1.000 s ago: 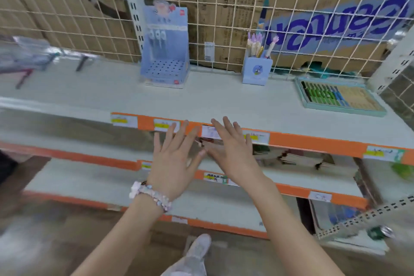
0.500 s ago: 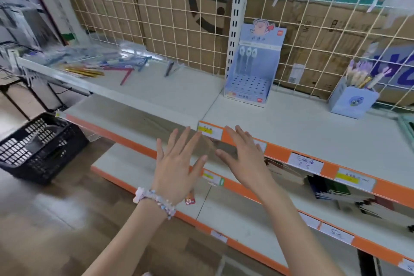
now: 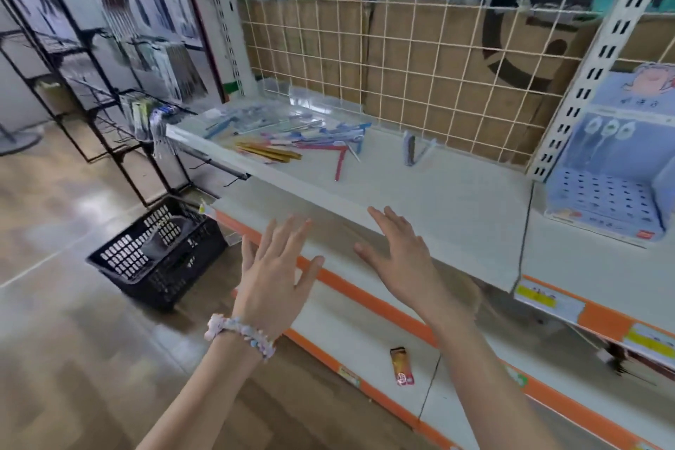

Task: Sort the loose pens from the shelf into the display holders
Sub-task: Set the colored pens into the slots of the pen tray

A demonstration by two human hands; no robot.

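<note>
Barely begun: loose coloured plastic pens (image 3: 292, 142) scattered on white metal shelf (image 3: 420, 190), well apart from nearly empty blue cardboard display holder (image 3: 617, 172); left hand (image 3: 272, 278) and right hand (image 3: 401, 259) spread flat, holding nothing.

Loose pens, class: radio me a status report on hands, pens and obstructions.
Left hand open, right hand open, both empty. Loose pens piled on shelf, untouched. Display holder right. Nothing blocking.

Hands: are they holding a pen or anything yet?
No. The left hand and the right hand are both open and hold nothing. The loose pens lie untouched on the shelf.
</note>
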